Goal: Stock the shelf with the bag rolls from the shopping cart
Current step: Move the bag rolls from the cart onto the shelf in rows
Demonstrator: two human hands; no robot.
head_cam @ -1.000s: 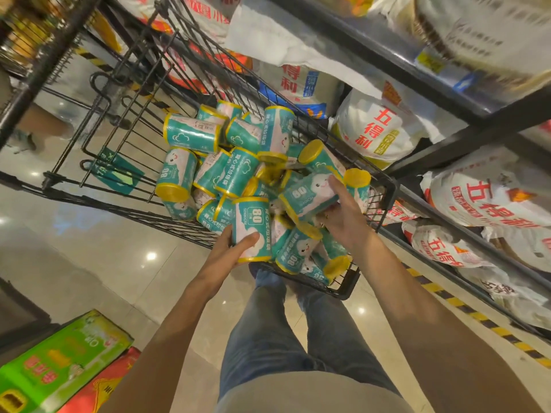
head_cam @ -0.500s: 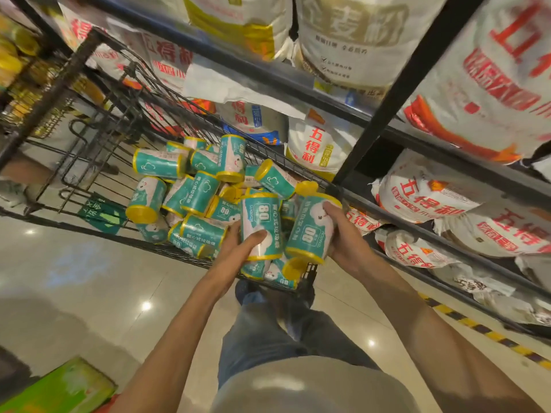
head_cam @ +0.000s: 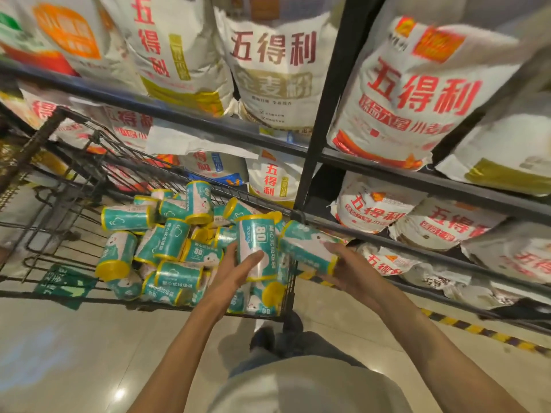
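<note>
Several teal and white bag rolls with yellow ends [head_cam: 167, 248] lie heaped in the black wire shopping cart [head_cam: 68, 234] on the left. My left hand [head_cam: 235, 272] grips one upright roll marked 80 [head_cam: 256, 242] above the cart's near right corner. My right hand [head_cam: 348, 269] holds a second roll [head_cam: 307, 245] lying on its side, just right of the first, beside the cart's right rim. The black metal shelf [head_cam: 387, 171] rises straight ahead and to the right.
Large white flour sacks with red lettering [head_cam: 417, 93] fill every shelf level in view. A black upright post [head_cam: 331, 93] splits the shelving. A yellow and black striped line [head_cam: 477, 329] runs along the tiled floor under the lowest shelf. My legs stand below the cart.
Both hands have lifted their rolls up out of the cart heap and shifted right. My head has tilted up, bringing the upper shelves of flour sacks into view.
</note>
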